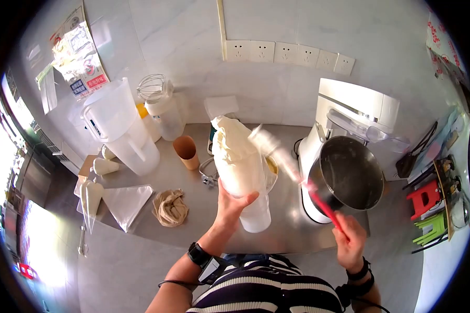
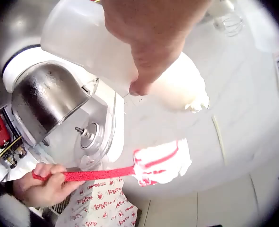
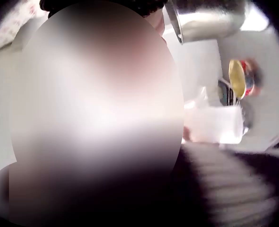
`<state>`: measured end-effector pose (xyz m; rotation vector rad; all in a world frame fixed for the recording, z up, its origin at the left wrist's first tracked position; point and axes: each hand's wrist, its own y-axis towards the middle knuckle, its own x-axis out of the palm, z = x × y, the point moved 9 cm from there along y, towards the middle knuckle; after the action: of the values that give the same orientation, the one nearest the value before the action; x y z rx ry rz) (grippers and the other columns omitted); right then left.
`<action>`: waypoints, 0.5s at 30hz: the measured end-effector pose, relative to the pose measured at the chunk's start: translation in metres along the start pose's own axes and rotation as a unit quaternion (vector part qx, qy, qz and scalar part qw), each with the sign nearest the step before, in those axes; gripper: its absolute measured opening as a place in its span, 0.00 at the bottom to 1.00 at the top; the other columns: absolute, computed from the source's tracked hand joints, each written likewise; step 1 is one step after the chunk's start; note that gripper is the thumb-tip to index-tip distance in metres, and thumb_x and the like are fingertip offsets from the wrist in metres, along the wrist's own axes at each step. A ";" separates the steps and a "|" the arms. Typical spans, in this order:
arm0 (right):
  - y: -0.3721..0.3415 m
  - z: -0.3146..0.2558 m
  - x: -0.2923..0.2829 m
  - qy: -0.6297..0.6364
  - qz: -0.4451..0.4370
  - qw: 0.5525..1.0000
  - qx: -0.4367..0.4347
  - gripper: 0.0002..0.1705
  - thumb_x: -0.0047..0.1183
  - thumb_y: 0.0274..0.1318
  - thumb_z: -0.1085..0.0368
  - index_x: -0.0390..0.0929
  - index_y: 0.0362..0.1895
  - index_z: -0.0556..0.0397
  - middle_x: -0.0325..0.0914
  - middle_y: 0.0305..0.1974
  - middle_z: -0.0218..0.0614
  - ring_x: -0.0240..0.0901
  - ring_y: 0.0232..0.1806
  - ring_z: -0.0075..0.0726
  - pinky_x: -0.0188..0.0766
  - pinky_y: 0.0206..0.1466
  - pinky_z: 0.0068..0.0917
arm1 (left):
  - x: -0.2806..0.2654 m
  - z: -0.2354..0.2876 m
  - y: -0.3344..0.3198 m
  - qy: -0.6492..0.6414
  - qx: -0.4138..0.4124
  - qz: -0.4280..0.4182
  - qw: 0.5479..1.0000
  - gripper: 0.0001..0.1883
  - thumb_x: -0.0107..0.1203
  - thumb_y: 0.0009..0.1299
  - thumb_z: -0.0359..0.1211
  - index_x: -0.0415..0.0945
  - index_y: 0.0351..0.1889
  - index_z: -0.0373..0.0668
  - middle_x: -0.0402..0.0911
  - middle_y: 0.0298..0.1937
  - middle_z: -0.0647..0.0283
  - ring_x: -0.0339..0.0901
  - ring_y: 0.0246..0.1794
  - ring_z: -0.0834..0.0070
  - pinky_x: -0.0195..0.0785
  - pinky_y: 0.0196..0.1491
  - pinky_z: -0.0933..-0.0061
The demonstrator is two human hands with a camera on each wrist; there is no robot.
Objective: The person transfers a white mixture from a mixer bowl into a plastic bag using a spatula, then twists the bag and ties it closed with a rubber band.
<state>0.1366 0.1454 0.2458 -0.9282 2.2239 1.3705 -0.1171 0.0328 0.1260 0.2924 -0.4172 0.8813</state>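
My left hand [image 1: 232, 206] grips a tall translucent plastic container [image 1: 256, 216] round its side. White cream [image 1: 230, 138] is heaped above the container's top, inside what looks like a bag lining it. In my right hand [image 1: 350, 240] is the red handle of a spatula [image 1: 321, 203], its blade coated with cream and blurred beside the container. The left wrist view shows the cream-covered spatula blade [image 2: 163, 163] apart from the container [image 2: 78, 38]. Just beyond the right hand, a steel mixing bowl [image 1: 347, 175] sits tilted at the stand mixer [image 1: 350, 104]. A large blurred area fills much of the right wrist view.
On the steel counter [image 1: 203, 235], a brown paper cup [image 1: 186, 151], crumpled cloth [image 1: 171, 207] and clear piping bags [image 1: 128, 203] lie to the left. Plastic jugs [image 1: 120, 125] stand behind them. An opened can [image 3: 241, 78] is near the container. Sockets [image 1: 287, 52] line the wall.
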 end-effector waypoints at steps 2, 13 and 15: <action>-0.011 0.035 0.008 0.212 -0.012 0.950 0.229 0.23 0.47 0.60 0.67 0.66 0.59 0.60 0.64 0.24 0.25 0.56 0.21 0.15 0.54 0.21 0.16 | 0.011 0.004 -0.002 0.005 -0.008 -0.043 0.999 0.48 0.74 0.43 0.36 0.54 0.60 0.42 0.68 0.54 0.59 0.69 0.54 0.70 0.66 0.54 0.64; 0.040 0.022 0.037 0.053 0.055 0.997 0.023 0.21 0.49 0.54 0.76 0.72 0.54 0.59 0.77 0.41 0.41 0.74 0.36 0.33 0.70 0.41 0.26 | 0.025 0.001 -0.004 -0.013 -0.014 -0.106 0.994 0.50 0.72 0.44 0.39 0.52 0.64 0.40 0.68 0.55 0.61 0.67 0.54 0.71 0.63 0.56 0.67; 0.045 0.009 0.042 0.026 0.059 0.998 0.012 0.21 0.49 0.52 0.78 0.73 0.53 0.58 0.74 0.37 0.44 0.73 0.34 0.39 0.69 0.38 0.28 | 0.026 0.002 -0.003 -0.023 0.000 -0.093 0.995 0.49 0.72 0.45 0.39 0.53 0.63 0.40 0.68 0.54 0.61 0.68 0.54 0.71 0.63 0.55 0.67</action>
<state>0.0745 0.1533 0.2452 -0.8453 2.3618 1.3823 -0.1004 0.0481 0.1401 0.3474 -0.4253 0.6935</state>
